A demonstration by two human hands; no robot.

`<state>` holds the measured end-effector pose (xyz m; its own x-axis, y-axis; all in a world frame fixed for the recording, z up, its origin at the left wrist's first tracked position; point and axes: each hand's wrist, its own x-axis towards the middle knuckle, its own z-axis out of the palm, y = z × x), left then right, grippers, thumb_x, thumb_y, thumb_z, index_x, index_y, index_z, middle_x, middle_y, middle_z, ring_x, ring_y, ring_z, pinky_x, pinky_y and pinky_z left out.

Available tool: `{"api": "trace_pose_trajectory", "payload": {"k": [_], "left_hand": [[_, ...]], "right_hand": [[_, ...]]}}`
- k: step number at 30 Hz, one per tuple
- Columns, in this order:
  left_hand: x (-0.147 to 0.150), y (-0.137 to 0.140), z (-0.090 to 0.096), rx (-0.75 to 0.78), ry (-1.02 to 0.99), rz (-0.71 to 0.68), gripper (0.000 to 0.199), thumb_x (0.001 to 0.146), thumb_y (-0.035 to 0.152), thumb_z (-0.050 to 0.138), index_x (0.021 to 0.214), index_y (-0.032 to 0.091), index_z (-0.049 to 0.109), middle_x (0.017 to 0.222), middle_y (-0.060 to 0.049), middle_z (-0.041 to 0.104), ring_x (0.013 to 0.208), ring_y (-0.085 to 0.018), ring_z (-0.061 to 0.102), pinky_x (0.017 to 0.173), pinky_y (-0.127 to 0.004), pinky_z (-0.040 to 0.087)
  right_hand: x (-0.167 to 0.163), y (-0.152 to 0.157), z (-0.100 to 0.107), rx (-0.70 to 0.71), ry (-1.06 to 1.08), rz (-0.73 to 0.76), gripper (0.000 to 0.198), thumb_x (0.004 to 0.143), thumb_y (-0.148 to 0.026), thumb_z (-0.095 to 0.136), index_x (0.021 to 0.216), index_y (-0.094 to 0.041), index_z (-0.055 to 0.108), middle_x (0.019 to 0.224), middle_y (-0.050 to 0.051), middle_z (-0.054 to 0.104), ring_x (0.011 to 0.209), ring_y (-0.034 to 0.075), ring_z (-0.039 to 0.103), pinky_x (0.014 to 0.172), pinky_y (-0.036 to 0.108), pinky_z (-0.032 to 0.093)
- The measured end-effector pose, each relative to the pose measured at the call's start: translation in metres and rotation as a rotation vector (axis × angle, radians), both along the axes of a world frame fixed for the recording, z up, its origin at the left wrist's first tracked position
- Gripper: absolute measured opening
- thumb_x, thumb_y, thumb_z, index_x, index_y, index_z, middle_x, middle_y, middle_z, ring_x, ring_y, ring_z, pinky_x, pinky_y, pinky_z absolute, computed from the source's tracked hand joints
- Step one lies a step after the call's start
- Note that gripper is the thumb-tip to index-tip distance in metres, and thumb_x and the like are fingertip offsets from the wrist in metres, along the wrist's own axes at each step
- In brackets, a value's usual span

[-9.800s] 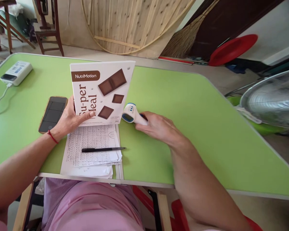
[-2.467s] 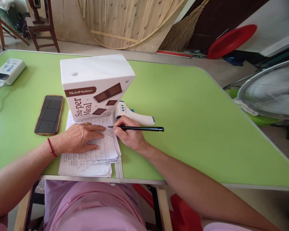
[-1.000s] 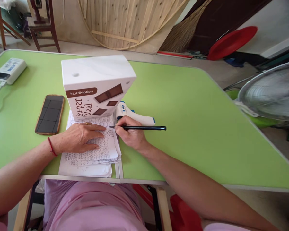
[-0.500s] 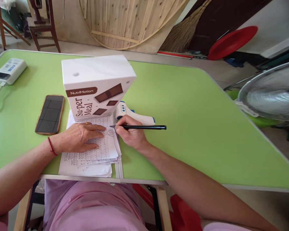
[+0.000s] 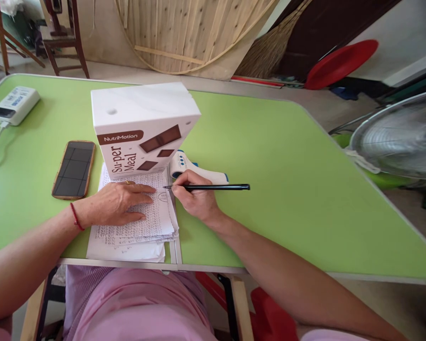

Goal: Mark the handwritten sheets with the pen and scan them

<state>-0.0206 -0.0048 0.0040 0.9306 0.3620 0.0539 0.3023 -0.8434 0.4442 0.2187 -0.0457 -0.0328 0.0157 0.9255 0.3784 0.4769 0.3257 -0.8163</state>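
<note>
My right hand (image 5: 193,199) grips a black pen (image 5: 216,187), its tip on the top right of a stack of handwritten papers (image 5: 152,222) at the near edge of the green table (image 5: 270,180). My left hand (image 5: 115,203) lies flat on those papers, fingers spread, holding nothing. Just beyond the papers stands a white NutriMotion Super Meal box (image 5: 142,128). A white and blue infrared thermometer (image 5: 184,165) lies to the right of the box, partly hidden behind my right hand.
A phone (image 5: 74,168) lies face up left of the papers. A white power bank (image 5: 14,104) with a cable sits at the far left. A standing fan (image 5: 397,137) is off the table's right side. Wooden chairs, a broom and a red basin stand beyond.
Ten seconds ago my left hand held the box upright and my right held the thermometer. Now the box stands alone, the thermometer lies down, and my right hand writes; the pen has crept slightly right.
</note>
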Motion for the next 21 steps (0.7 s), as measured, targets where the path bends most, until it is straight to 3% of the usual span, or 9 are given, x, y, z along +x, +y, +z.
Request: {"api": "trace_pose_trajectory", "payload": {"k": [21], "left_hand": [[0.0001,0.0001,-0.0011,0.015,-0.016,-0.005,0.032,0.094,0.026,0.063,0.124,0.016,0.067,0.142,-0.011,0.060,0.120,-0.028,0.066,0.099,-0.039,0.057]], "right_hand": [[-0.0002,0.0009,0.0022,-0.046,-0.002,-0.007,0.010,0.068,-0.022,0.054,0.059,-0.024,0.049,0.049,-0.005,0.052,0.044,0.011,0.041,0.044,0.024,0.032]]}}
